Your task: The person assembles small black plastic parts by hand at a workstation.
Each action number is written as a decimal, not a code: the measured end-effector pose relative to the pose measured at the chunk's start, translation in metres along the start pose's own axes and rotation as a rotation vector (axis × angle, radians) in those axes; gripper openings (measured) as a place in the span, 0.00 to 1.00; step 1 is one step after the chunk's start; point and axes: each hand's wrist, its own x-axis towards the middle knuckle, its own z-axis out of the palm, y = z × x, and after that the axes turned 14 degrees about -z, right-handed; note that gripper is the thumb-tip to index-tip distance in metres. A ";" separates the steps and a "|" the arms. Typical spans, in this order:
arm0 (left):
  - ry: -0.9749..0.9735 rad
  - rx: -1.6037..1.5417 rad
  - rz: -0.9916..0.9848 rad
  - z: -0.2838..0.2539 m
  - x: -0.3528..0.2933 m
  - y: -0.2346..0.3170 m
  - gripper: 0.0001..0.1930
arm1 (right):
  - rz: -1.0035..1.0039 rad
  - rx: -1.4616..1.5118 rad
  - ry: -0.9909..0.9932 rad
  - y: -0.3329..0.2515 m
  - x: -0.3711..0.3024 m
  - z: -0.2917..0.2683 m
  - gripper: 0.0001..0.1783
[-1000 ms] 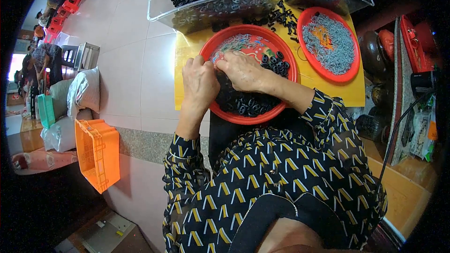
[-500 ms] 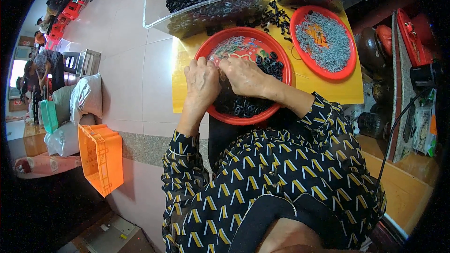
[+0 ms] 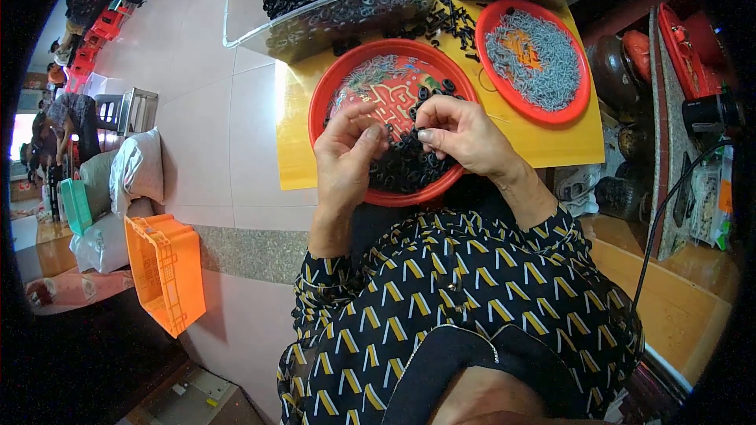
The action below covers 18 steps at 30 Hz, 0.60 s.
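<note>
1. Looking down through the head view, the left hand [image 3: 346, 159] and the right hand [image 3: 459, 132] meet over a red round tray [image 3: 331, 94] that lies on a yellow board [image 3: 293, 149]. Both are curled with fingertips drawn close together, pinching at the small black rings [image 3: 405, 167] heaped in the near half of the tray; exactly which piece each one grips is too small to tell.

2. A second red tray [image 3: 498, 20] of small grey metal pieces [image 3: 535, 59] sits just to the right, near but apart. Two clear plastic bins [image 3: 236, 27] stand at the far edge, the left one filled with black rings.

3. Risk, as a judgement: the heap lies against the near rim, so a sweep of either wrist could push rings over the edge toward the lap. Loose black pieces [image 3: 441, 24] scattered between the bins and the trays could roll off the board.

4. Room: open tiled floor [image 3: 197, 134] lies to the left, with an orange crate [image 3: 165, 271] well apart. To the right, cluttered shelving [image 3: 693, 134] crowds close, leaving the right elbow less room.
</note>
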 end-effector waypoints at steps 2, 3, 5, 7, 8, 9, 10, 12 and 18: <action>-0.037 -0.119 -0.094 0.001 0.000 -0.005 0.05 | 0.040 0.003 0.041 -0.001 -0.004 0.001 0.04; -0.127 -0.247 -0.120 0.001 -0.001 -0.008 0.05 | 0.010 0.025 0.083 -0.001 -0.005 0.003 0.04; -0.213 -0.377 -0.146 0.002 -0.005 -0.011 0.06 | -0.017 0.048 0.122 -0.001 -0.008 0.008 0.04; -0.270 -0.440 -0.173 0.005 -0.008 -0.014 0.05 | -0.067 0.050 0.169 -0.002 -0.012 0.013 0.06; -0.278 -0.447 -0.183 0.007 -0.010 -0.014 0.05 | -0.066 0.049 0.169 -0.005 -0.013 0.016 0.06; -0.275 -0.447 -0.185 0.009 -0.011 -0.017 0.05 | -0.069 0.025 0.183 -0.007 -0.013 0.019 0.06; -0.256 -0.459 -0.172 0.012 -0.011 -0.021 0.04 | -0.072 0.000 0.196 -0.008 -0.014 0.022 0.07; -0.276 -0.487 -0.166 0.011 -0.011 -0.027 0.04 | -0.084 -0.017 0.195 -0.009 -0.017 0.024 0.07; -0.270 -0.648 -0.249 0.017 -0.018 -0.030 0.04 | -0.093 -0.097 0.214 -0.008 -0.023 0.029 0.06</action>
